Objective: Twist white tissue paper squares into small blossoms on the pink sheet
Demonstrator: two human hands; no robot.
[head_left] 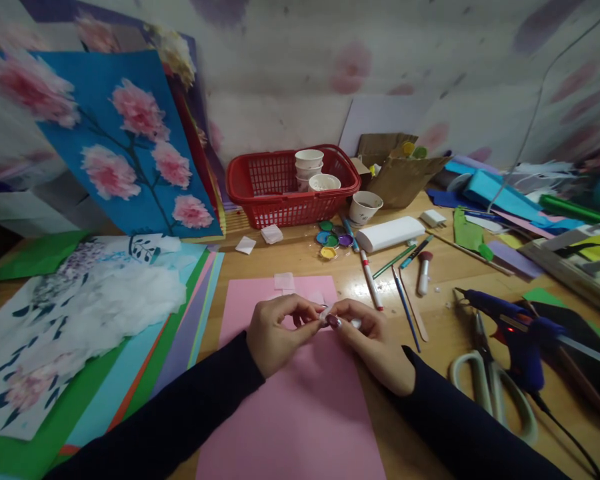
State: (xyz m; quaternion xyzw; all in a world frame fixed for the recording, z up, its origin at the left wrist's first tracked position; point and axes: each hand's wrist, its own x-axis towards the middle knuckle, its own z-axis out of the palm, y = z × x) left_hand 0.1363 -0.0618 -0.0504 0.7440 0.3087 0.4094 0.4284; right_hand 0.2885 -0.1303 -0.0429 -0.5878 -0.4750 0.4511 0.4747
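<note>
Both hands meet over the upper part of a pink sheet of paper (290, 413). Between the fingertips is a small piece of white tissue paper (325, 312). My left hand (279, 333) pinches it with thumb and forefinger. From the other side my right hand (373, 340) is closed on the same piece, dark polish showing on its thumbnail. Just behind the hands, small white tissue squares (284, 281) lie at the sheet's top edge. More tissue squares, a stack (272, 233) and a single one (246, 245), lie on the table farther back.
A red basket (285, 212) with paper cups stands at the back. Paint pots (329, 253), brushes and a red-capped marker (371, 279) lie right of centre. At right are scissors (490, 380) and a glue gun (515, 330). Cotton wool (130, 297) and coloured sheets lie left, below a blue flower picture (105, 87).
</note>
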